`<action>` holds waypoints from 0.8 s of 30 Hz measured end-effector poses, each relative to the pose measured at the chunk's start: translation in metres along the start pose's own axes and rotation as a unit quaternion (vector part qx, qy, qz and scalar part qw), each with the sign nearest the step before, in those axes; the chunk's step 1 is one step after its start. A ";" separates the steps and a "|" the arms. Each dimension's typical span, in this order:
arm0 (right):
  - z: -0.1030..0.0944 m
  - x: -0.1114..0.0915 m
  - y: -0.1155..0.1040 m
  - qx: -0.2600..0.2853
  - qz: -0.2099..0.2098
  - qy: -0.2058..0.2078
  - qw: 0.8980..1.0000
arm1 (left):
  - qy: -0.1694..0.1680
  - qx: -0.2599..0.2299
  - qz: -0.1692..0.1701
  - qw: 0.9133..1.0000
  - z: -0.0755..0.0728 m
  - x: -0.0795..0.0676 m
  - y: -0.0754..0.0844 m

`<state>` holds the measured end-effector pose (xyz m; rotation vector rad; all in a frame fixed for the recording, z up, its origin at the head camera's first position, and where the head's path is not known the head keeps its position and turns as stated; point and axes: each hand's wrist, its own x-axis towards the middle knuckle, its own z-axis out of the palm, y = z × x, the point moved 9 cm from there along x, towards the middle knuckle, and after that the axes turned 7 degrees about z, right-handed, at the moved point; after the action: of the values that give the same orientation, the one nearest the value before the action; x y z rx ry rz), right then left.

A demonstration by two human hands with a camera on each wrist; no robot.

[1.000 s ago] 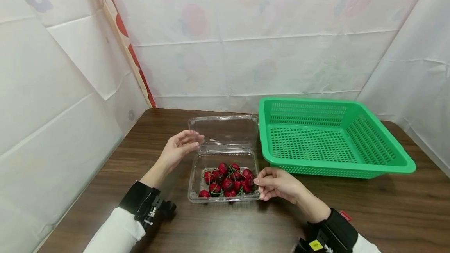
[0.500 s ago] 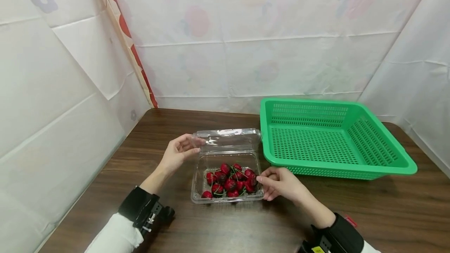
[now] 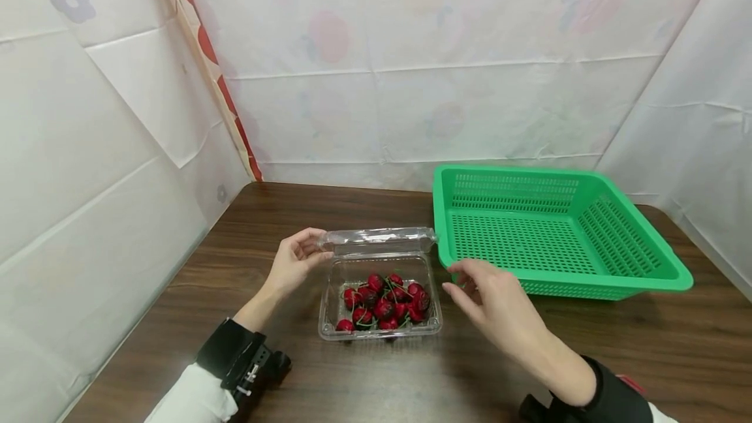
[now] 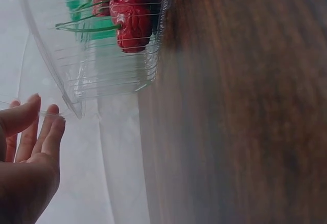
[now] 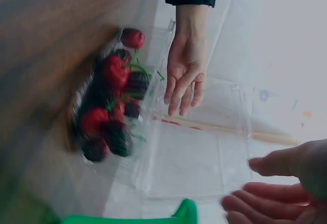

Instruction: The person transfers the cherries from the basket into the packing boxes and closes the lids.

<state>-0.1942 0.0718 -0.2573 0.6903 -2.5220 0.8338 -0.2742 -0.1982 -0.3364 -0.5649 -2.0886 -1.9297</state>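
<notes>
A clear plastic clamshell box (image 3: pixel 379 334) lies on the table with several dark red cherries (image 3: pixel 384 309) in its base, their green stems showing. Its hinged lid (image 3: pixel 378 237) stands raised at the back. My left hand (image 3: pixel 294 263) holds the lid at its left side. Thumb and fingers meet at a thin clear edge in the left wrist view. My right hand (image 3: pixel 499 305) hovers to the right of the box, apart from it, thumb and fingers spread with nothing between them. In the right wrist view, cherries (image 5: pixel 112 75) show through the box wall.
A green perforated plastic basket (image 3: pixel 564 279) stands at the right rear, its left side close to the clamshell's lid. The brown wooden table (image 3: pixel 364 384) is enclosed by pale patterned sheets (image 3: pixel 499 109) at the back and sides.
The lid has tilted forward from its leaned-back position, with my left hand at its edge. My right hand has left the box's right side and moved up and rightward.
</notes>
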 end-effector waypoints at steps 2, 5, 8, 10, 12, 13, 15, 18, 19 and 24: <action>-0.012 0.002 -0.014 -0.029 -0.064 0.058 0.996 | 0.004 0.011 0.005 1.000 0.000 -0.001 0.001; -0.024 0.005 -0.031 -0.063 -0.147 0.128 0.979 | 0.010 0.017 0.015 1.000 0.000 -0.001 0.002; -0.023 0.011 -0.039 -0.080 -0.189 0.144 0.968 | 0.013 0.016 0.033 0.999 0.001 -0.001 0.005; -0.018 0.015 -0.041 -0.087 -0.205 0.138 0.965 | 0.013 0.016 0.047 0.999 0.001 -0.001 0.007; -0.012 0.018 -0.042 -0.093 -0.214 0.124 0.965 | 0.013 0.016 0.057 0.998 0.002 -0.002 0.009; -0.009 0.019 -0.042 -0.095 -0.217 0.118 0.964 | 0.010 0.017 0.062 0.998 0.002 -0.002 0.010; -0.004 0.018 -0.042 -0.095 -0.223 0.115 0.963 | 0.006 0.013 0.064 0.998 0.003 -0.003 0.010; 0.001 0.017 -0.042 -0.090 -0.222 0.109 0.965 | -0.004 0.016 0.065 0.998 0.005 -0.004 0.011; 0.001 0.016 -0.042 -0.087 -0.223 0.112 0.964 | -0.008 0.022 0.067 0.997 0.006 -0.004 0.012; 0.004 0.007 -0.042 -0.075 -0.232 0.119 0.963 | -0.028 0.058 0.075 0.995 0.007 -0.007 0.016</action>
<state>-0.1768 0.0374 -0.2377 1.0094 -2.0607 0.5173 -0.2606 -0.1911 -0.3259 -0.7356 -2.1092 -1.7176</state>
